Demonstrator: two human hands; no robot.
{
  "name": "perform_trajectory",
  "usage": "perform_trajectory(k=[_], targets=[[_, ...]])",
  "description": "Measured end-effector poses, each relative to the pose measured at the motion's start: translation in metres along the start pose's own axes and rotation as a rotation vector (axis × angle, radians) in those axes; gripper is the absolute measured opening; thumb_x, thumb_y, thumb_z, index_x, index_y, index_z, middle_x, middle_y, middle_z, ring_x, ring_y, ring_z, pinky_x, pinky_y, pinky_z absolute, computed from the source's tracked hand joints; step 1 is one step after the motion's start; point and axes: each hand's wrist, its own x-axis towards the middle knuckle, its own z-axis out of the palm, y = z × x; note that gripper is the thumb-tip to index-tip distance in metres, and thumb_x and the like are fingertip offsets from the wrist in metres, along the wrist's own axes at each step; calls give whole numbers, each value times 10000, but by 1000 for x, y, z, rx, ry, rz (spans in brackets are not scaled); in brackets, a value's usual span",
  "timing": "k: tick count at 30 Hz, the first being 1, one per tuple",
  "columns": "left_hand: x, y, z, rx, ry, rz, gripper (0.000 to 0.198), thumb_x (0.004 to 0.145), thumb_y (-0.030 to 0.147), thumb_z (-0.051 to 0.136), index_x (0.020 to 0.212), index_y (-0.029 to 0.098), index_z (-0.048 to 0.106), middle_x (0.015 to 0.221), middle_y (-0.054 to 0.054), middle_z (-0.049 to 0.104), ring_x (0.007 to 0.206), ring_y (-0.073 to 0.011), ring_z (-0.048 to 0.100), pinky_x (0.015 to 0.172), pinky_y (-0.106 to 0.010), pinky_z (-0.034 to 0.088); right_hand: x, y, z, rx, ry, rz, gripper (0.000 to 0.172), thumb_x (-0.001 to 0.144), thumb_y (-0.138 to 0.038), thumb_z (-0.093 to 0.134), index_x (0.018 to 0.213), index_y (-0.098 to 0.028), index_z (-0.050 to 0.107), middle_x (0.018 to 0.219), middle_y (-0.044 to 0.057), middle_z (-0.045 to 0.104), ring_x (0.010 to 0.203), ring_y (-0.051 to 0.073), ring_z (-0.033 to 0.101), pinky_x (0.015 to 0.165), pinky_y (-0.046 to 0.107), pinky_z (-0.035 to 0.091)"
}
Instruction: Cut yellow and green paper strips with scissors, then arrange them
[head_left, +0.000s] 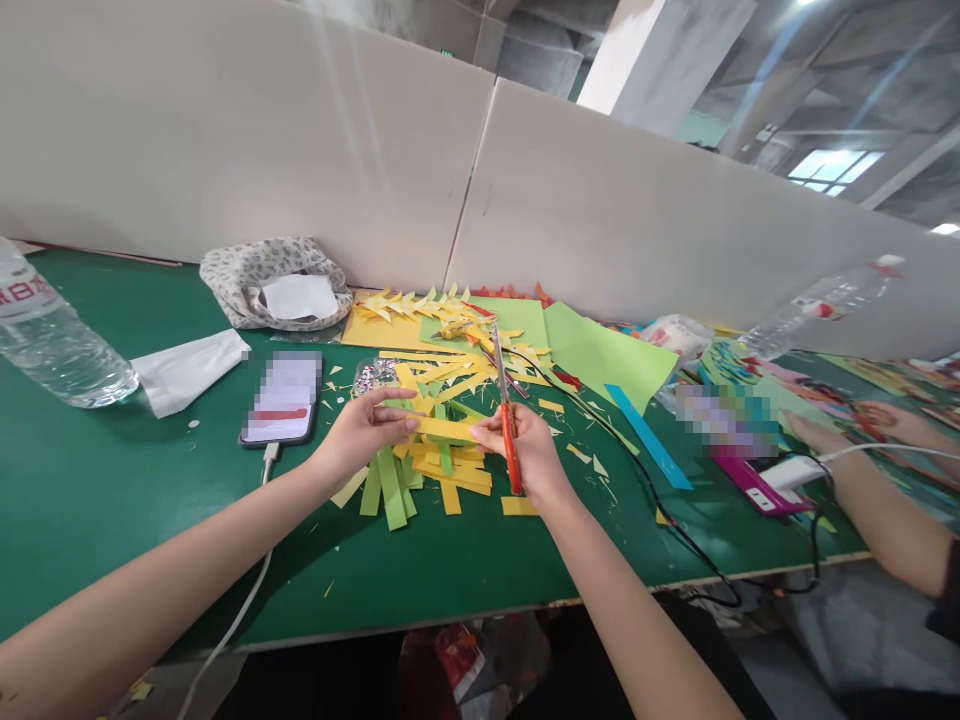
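Note:
A yellow paper strip is stretched level between my two hands. My left hand pinches its left end between thumb and fingers. With thumb and fingertips, my right hand grips the strip's other end and also keeps hold of red-handled scissors, whose blades point away from me. Beneath the strip lies a loose heap of green paper strips and yellow strips. Just beyond are cut yellow paper pieces with pointed ends on yellow and green sheets.
A phone on a white cable, a tissue and a water bottle are to the left. A patterned cloth bag stands behind. Rightward lie a green sheet, a blue strip, a black cable and another person's hands.

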Motion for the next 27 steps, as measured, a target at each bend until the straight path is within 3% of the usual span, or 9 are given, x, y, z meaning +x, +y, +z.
perform_trajectory(k=[11,27], targets=[[3,5,-6,48,30,-60,351,700,297,655,1023,183,578,813,-32,647,763,-146,637,787,-317,502,-1,-5,-1,30,22,75,426,436,-230,791,707,-190,465,649,-14,635,565,170,632,554,297,541],[4,5,-7,36,43,-72,487,590,235,743,1035,156,561,757,-40,690,715,-157,637,696,-289,486,-1,-2,-6,126,-26,59,410,436,-182,781,712,-183,477,645,-16,662,580,175,639,603,328,533]])
